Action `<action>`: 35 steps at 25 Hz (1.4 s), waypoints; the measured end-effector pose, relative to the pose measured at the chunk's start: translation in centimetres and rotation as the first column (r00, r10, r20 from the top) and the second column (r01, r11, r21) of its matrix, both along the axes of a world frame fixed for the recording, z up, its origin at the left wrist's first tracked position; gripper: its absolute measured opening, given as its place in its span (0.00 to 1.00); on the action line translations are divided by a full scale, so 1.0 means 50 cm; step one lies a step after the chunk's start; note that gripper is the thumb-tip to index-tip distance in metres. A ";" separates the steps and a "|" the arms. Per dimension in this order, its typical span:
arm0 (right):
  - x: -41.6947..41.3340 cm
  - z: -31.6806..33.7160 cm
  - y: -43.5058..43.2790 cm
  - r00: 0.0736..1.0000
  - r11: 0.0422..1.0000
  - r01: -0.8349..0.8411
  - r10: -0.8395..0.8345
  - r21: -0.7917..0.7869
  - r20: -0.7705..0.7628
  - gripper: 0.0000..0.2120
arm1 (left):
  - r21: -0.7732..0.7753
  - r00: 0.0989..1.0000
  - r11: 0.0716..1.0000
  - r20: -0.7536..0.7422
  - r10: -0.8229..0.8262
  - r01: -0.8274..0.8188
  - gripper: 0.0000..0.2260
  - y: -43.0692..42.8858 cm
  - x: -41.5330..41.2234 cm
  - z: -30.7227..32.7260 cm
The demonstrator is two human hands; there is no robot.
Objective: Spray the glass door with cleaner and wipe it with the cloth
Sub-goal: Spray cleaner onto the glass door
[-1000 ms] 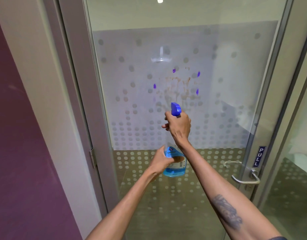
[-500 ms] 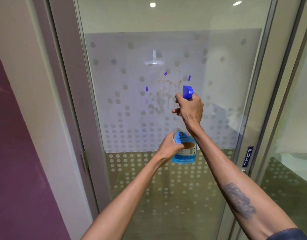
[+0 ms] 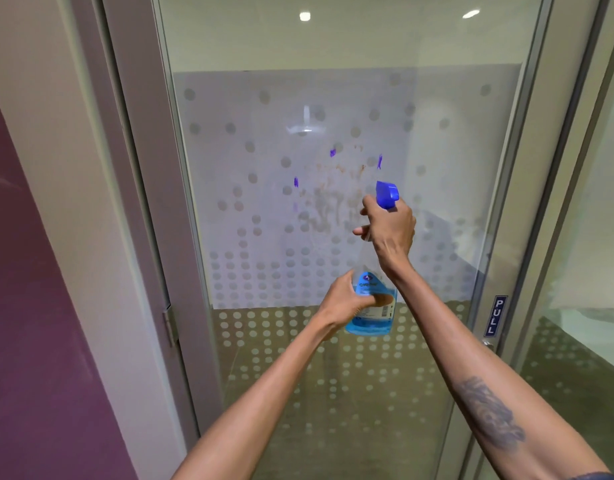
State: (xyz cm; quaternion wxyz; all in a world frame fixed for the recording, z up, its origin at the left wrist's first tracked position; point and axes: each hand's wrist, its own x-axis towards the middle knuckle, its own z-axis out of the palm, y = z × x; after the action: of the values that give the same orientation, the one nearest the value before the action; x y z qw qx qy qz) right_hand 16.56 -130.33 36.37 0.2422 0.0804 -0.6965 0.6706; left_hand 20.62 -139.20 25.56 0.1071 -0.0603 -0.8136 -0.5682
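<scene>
Frosted, dot-patterned film covers the middle band of the glass door [image 3: 250,188], which is set in a grey metal frame [image 3: 139,168] beside a purple wall [image 3: 39,306]. The fingers [image 3: 362,232] of the right hand [image 3: 390,233] are seen curled around the neck of the spray bottle [image 3: 373,303], with one finger extended forward below the blue trigger head [image 3: 387,195]; whether the trigger is pressed cannot be told. The fingers of the left hand [image 3: 343,303] are wrapped closed around the bottle's lower body, and blue liquid is visible at its base. The bottle is held upright just before the glass, its nozzle directed toward a patch of brownish smears [image 3: 330,199] flanked by small purple marks [image 3: 332,153]. A tattoo [image 3: 489,414] is noted on the right forearm. A "PULL" sign [image 3: 495,316] is fixed on the door's right edge. No cloth is shown.
</scene>
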 end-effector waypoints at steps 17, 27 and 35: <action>-0.001 0.013 0.000 0.998 0.994 -0.061 0.058 -0.092 -0.027 0.07 | -0.037 1.000 0.999 -0.018 0.015 -0.016 0.17 -0.008 -0.016 0.006; 0.003 -0.016 0.202 0.989 0.991 -0.132 0.133 -0.021 0.061 0.09 | 0.013 0.998 1.000 -0.066 -0.008 0.009 0.14 0.170 -0.027 -0.023; 0.017 -0.030 0.567 0.986 0.913 -0.090 0.027 0.398 0.162 0.09 | 0.094 0.988 0.984 -0.053 -0.146 0.151 0.15 0.490 -0.063 -0.031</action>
State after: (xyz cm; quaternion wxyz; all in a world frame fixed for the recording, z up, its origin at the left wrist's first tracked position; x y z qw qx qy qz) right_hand 17.40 -101.97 34.85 0.1460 0.0979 -0.8337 0.5234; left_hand 17.48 -114.72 24.04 0.0861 -0.1285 -0.7754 -0.6122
